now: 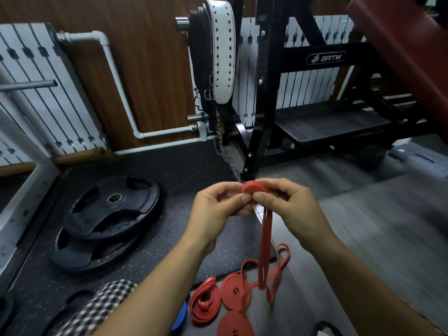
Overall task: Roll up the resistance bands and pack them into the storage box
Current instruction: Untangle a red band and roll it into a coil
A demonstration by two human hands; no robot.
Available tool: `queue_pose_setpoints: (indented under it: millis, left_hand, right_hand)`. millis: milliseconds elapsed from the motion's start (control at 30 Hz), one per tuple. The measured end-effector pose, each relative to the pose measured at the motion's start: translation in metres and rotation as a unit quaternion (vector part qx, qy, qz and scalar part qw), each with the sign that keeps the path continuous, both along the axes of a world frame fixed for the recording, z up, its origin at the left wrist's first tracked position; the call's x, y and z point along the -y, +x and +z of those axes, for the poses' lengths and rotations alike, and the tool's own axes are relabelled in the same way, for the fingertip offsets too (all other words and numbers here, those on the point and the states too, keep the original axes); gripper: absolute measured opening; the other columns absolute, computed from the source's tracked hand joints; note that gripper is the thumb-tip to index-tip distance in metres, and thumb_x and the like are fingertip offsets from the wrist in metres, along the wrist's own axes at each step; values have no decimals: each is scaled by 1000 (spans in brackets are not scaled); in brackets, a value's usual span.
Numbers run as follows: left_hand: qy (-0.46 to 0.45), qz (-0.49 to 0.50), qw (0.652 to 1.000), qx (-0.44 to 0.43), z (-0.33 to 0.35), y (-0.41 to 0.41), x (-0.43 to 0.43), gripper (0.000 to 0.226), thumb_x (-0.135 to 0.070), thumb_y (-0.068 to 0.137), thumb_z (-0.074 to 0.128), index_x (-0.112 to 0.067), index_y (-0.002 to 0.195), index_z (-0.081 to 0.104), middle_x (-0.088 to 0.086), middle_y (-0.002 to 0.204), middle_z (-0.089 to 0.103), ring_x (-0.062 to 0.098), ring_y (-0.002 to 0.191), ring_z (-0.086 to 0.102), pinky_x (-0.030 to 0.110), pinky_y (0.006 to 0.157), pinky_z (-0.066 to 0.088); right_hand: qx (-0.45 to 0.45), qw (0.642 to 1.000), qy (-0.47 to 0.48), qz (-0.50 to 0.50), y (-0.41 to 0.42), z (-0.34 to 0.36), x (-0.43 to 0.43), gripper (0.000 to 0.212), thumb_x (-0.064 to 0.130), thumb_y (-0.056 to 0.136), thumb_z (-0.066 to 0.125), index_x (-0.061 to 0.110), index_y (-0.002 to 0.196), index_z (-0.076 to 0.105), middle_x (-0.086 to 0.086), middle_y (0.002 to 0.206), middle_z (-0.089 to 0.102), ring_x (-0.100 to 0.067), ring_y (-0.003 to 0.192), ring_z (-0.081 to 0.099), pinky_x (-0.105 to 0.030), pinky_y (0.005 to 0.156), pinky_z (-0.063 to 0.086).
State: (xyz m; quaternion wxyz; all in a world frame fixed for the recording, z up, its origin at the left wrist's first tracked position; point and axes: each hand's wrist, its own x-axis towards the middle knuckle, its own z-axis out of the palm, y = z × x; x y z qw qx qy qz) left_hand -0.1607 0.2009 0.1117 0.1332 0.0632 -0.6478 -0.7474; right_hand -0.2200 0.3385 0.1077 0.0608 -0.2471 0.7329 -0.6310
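I'm winding the red roll (253,187), held up mid-scene, with its tail (264,251) hanging to the near floor. To do this well, I'd keep each turn tight and the edges flush. I'd feed the tail in flat and untwisted, one hand turning while the other brakes. My left hand (218,212) and right hand (293,209) both pinch the roll, with thumbs (260,197) pressed on its near face and fingers curled behind. Finished rolls (234,292) lie near, right of the plates (114,214).

Matt rubber band (265,241), speckled mat (184,166)
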Motion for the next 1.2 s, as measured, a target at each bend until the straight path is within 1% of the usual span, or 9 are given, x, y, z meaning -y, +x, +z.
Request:
queue_pose_setpoints:
  millis: [267,367,433,567,667,733,867,1067,1200]
  left_hand:
    - [255,-17,966,38,-6,-1,-9,14,5,85,52,-4,89,62,4,70,72,9,60,68,16,56,55]
    - [152,-42,985,68,-4,0,-1,15,1,84,57,-8,91,65,2,74,73,10,65,69,18,56,55]
    - [-9,-44,996,75,-2,-1,9,19,0,82,62,-15,93,66,1,75,71,11,65,66,19,55,54]
    - [-273,-47,960,32,-1,-4,21,35,-3,75,71,-27,100,64,-7,84,66,6,69,60,18,67,52]
    - [-346,-71,935,25,-1,-4,19,25,-1,75,70,-19,92,70,0,77,71,14,76,68,28,79,53]
    - [-302,-36,953,16,1,-4,17,23,4,74,70,-17,83,70,6,75,70,22,74,69,32,78,54]
    - [-57,7,998,1,2,-2,9,22,11,74,63,-8,84,68,0,68,71,10,66,66,20,68,56]
    - [147,13,988,37,-9,-1,-5,19,7,77,60,-4,91,67,6,80,72,15,73,68,19,70,56]
    - [-194,4,981,23,-6,-4,9,27,3,72,71,-14,93,68,3,82,69,13,77,64,21,75,54]
  right_hand:
    - [48,997,-59,15,5,-7,3,19,21,72,67,24,91,68,-1,93,68,-1,83,65,-12,74,50]
    - [-6,1000,-2,12,2,-8,-1,15,13,79,66,25,87,68,-4,90,65,1,76,60,-11,69,48]
    - [-42,997,65,2,-3,-8,-7,13,14,78,69,25,85,70,-4,86,64,-5,74,59,-15,68,48]
    - [-148,959,238,27,-7,-10,-11,12,21,78,70,19,90,73,9,75,55,-5,70,52,-20,64,39]
    - [-174,945,272,50,-5,-8,-8,10,23,81,68,22,90,71,10,77,53,-3,71,51,-18,66,38]
    - [-118,969,213,45,-5,-5,-7,9,20,80,68,25,88,69,6,81,58,-4,74,55,-20,69,45]
    - [72,996,-14,58,1,1,-6,21,8,74,69,18,92,66,7,79,71,0,76,66,-11,67,50]
    - [44,999,-27,6,4,-7,2,17,11,79,66,24,89,67,0,89,69,2,79,64,-10,70,49]
    - [-150,972,182,-1,-7,-2,-11,13,16,79,70,21,90,72,8,78,59,-1,73,55,-13,67,43]
